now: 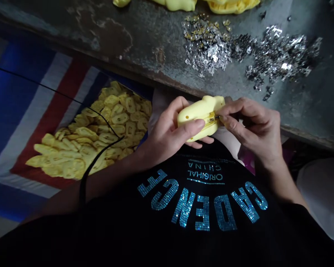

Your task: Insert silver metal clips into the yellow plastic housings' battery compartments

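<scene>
In front of my chest, a yellow moulded plastic piece point(199, 111) with a slot along its side rests in my left hand point(174, 129). My left thumb presses on its near side, and the other fingers curl behind and below it. A small metal part point(211, 119) shows inside the slot. At the right end of the piece, my right hand point(252, 126) is closed, with thumb and forefinger pinched on something small and dark beside the slot. What exactly the pinch holds is too small to make out.
On the worn metal table point(144, 44) lie a pile of small silver and brass clips point(208, 44) and another pile of silver clips point(284, 55). More yellow pieces point(231, 5) sit at the far edge. To the left, a striped bag point(64, 85) holds many yellow pieces point(100, 129); a black cord point(100, 113) crosses it.
</scene>
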Available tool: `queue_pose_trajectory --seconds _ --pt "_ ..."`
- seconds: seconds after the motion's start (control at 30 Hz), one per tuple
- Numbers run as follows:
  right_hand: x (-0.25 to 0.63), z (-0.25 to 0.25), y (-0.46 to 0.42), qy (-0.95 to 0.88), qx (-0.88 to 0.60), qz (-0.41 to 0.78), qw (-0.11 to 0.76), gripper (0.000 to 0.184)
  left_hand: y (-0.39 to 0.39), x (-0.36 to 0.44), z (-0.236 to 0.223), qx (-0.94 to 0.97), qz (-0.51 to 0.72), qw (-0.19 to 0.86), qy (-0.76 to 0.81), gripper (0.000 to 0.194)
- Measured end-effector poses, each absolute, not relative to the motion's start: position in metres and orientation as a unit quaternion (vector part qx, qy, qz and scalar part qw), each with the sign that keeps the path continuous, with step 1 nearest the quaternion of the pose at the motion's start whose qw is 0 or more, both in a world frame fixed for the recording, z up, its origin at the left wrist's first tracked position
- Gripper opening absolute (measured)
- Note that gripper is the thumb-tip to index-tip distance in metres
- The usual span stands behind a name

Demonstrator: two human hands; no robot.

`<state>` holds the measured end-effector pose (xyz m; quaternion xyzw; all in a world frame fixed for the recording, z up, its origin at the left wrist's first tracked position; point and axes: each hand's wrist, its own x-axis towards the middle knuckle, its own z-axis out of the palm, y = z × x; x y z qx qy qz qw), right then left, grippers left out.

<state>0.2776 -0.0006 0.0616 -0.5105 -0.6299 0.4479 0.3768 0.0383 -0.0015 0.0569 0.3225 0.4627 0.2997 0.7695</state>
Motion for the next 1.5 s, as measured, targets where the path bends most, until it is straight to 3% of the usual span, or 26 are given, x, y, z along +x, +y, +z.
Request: queue_pose_trajectory --seconds 0.13,0.27,0.43,0.83,1.23,1.4,1.5 --pt "0.277 0.055 -0.003 -0.605 -0.503 0.476 0.393 0.003 -0.004 0.038 0.062 0.320 0.294 0.782 0.448 0.042" --pt "0.276 0.050 -0.004 -0.584 -0.521 0.485 0.391 0.023 -0.007 0.040 0.068 0.323 0.293 0.778 0.453 0.039" --pt "0.273 0.054 -0.002 -0.586 -0.526 0.486 0.379 0.032 -0.011 0.041 0.073 0.342 0.298 0.764 0.459 0.039" --pt "0.261 0.064 -0.001 -0.615 -0.514 0.437 0.408 0.020 -0.010 0.045 0.073 0.390 0.305 0.730 0.471 0.037" --pt "0.261 0.059 -0.012 -0.615 -0.568 0.389 0.384 0.019 -0.013 0.038 0.058 0.315 0.305 0.781 0.444 0.038" --pt "0.263 0.061 -0.021 -0.656 -0.558 0.335 0.383 0.003 -0.014 0.037 0.052 0.290 0.308 0.801 0.423 0.035" --pt "0.264 0.061 -0.025 -0.733 -0.531 0.243 0.349 0.018 -0.014 0.039 0.052 0.282 0.318 0.807 0.410 0.033"
